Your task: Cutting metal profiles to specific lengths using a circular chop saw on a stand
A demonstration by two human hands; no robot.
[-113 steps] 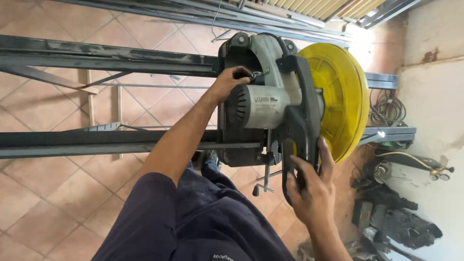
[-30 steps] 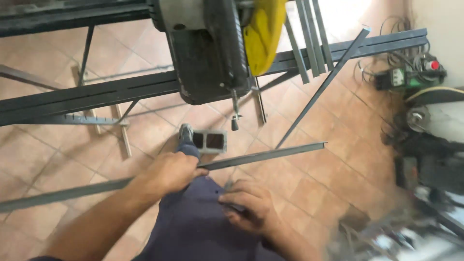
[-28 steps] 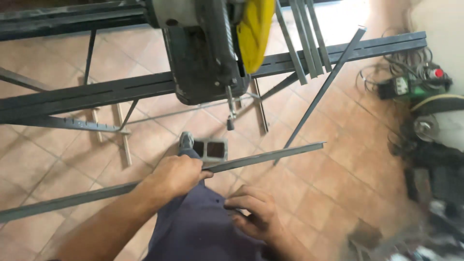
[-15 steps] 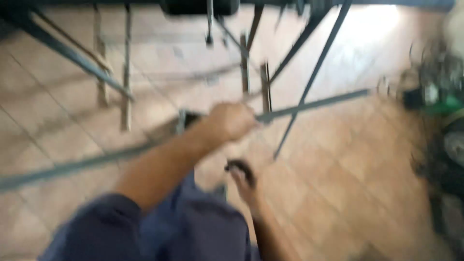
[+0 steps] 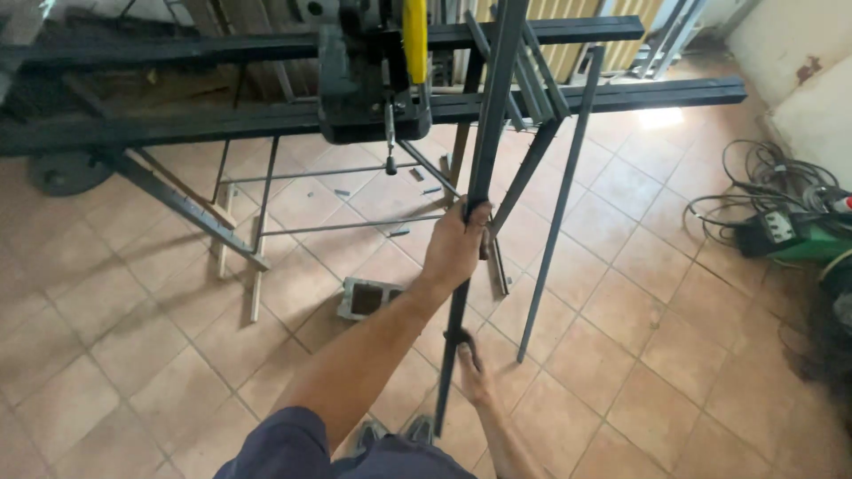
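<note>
Bare forearms, a dark navy short sleeve, and seemingly grey shoes below.

**Steel bar, held on end**

I've got a long, dark grey steel bar standing nearly upright, leaning slightly right toward its top. My left hand wraps around its middle; my right hand grips it lower down. Its foot ends just above the tiled floor, its top running out of view.

Open tiled floor left; saw stand, leaning bars and cables obstruct ahead and right.
</note>
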